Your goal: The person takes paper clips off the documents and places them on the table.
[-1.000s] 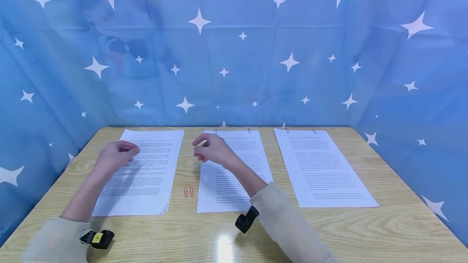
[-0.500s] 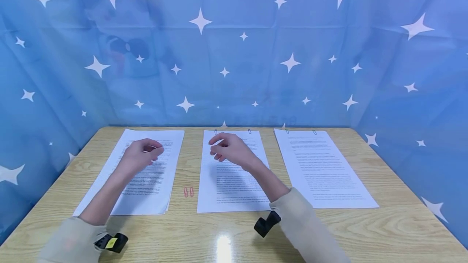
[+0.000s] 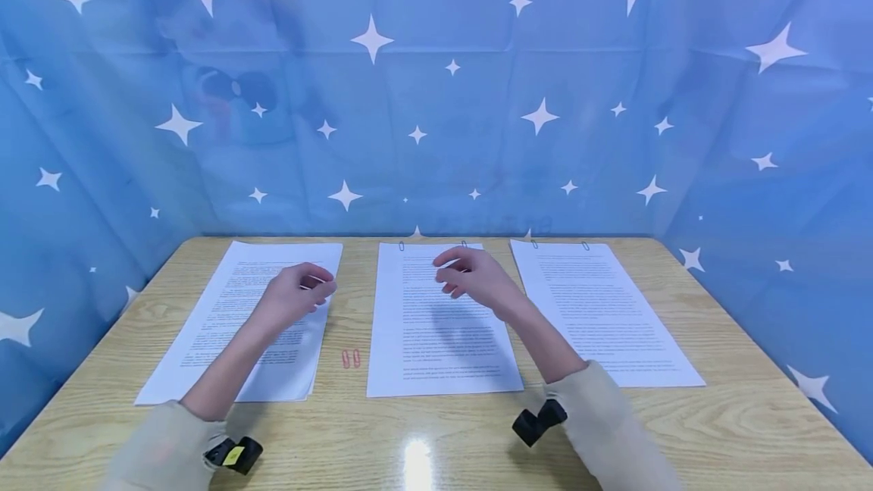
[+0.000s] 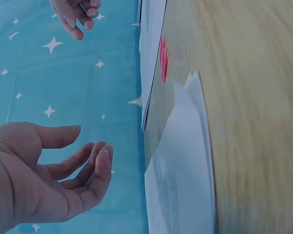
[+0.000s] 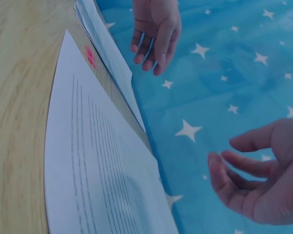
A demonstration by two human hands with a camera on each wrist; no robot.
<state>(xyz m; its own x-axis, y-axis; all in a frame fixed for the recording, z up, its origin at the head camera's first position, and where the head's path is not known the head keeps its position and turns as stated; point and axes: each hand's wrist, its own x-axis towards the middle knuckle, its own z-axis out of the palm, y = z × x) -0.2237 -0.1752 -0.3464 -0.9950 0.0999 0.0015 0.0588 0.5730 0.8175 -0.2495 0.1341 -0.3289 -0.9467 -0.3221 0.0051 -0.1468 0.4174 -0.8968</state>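
Above the left paper stack (image 3: 225, 324) hovers my left hand (image 3: 295, 295), its fingers loosely bent and nothing between them. My right hand (image 3: 477, 279) hangs over the middle paper stack (image 3: 436, 370), likewise with a gap between thumb and fingers and nothing held. In the left wrist view the left hand (image 4: 53, 175) is apart from the sheets below it. The right wrist view has the right hand (image 5: 263, 175) raised beside the printed page (image 5: 102, 165). Two red paper clips (image 3: 351, 358) lie on the table between the left and middle stacks.
A third paper stack (image 3: 607, 317) lies on the right, with dark paper clips (image 3: 585, 246) on its top edge. The middle stack has similar clips (image 3: 402, 246). A blue star-patterned curtain (image 3: 436, 157) stands behind the wooden table (image 3: 736, 423).
Both hands have moved to the right above the table, the left across the left stack and the right across the middle one. The papers and red clips have stayed put.
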